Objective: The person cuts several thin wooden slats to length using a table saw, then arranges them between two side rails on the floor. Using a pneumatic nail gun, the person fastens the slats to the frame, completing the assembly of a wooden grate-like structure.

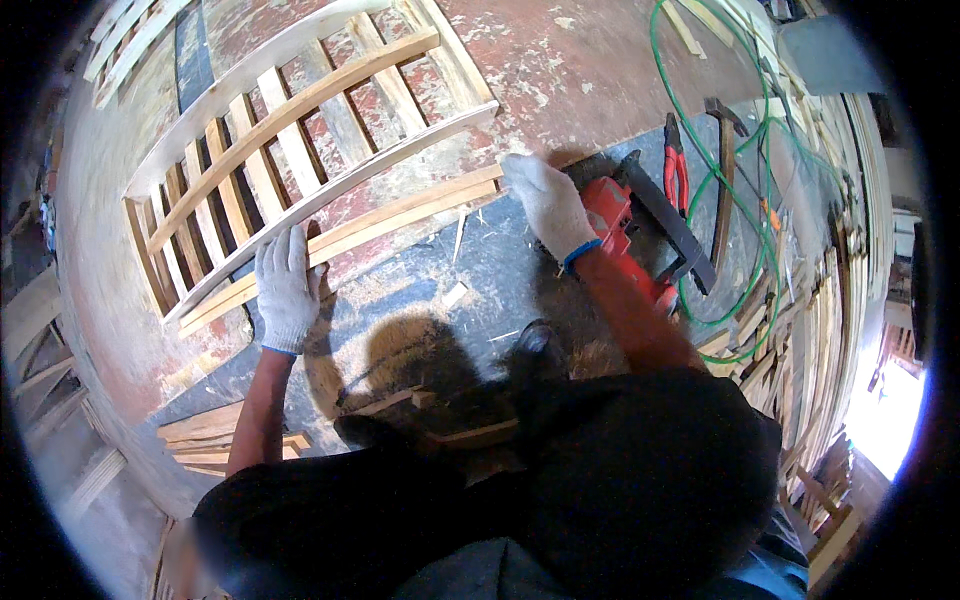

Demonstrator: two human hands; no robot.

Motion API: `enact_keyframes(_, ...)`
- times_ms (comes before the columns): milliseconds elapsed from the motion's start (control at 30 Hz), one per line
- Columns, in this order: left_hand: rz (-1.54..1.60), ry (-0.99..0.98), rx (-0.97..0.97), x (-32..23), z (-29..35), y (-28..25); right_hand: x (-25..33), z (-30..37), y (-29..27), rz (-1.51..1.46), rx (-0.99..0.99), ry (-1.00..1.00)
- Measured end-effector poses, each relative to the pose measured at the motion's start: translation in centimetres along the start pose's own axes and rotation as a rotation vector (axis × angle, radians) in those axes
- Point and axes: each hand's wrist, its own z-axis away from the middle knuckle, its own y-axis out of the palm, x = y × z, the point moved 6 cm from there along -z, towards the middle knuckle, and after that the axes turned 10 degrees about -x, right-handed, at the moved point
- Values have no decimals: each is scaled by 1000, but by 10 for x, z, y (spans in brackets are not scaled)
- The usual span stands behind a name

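Both my hands wear white knitted gloves. My left hand [287, 290] lies with its fingers stretched forward over the left part of two long wooden strips [410, 212], fingertips by the near rail of a slatted wooden frame [285, 120]. At the right end of the strips, my right hand [545, 205] has its fingers closed round the upper strip's end; its fingertips are partly hidden. The strips lie side by side along the frame's near side. A red nail gun [620, 235] with a black magazine lies just right of my right hand.
Red-handled pliers [676, 170] and a hammer [724, 180] lie beyond the nail gun, with a green hose [700, 150] looped round them. Wood strips are stacked at the right [815, 350]. Short boards [205, 430] lie near my left forearm. Sawdust [400, 330] covers the dark floor sheet.
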Motion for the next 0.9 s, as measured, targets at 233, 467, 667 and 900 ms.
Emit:
enact_keyframes(233, -85, 0, -11, 3, 6, 8, -1, -4, 2, -136, 64, 46)
enact_keyframes(467, -75, -10, -17, 2, 7, 5, 26, -4, -2, -47, 140, -12)
enact_keyframes(667, -62, -12, -32, 4, 9, 6, 25, -4, -2, 15, 166, -146)
enact_keyframes(900, -53, -8, -38, 5, 8, 4, 22, -4, 0, 0, 171, -70)
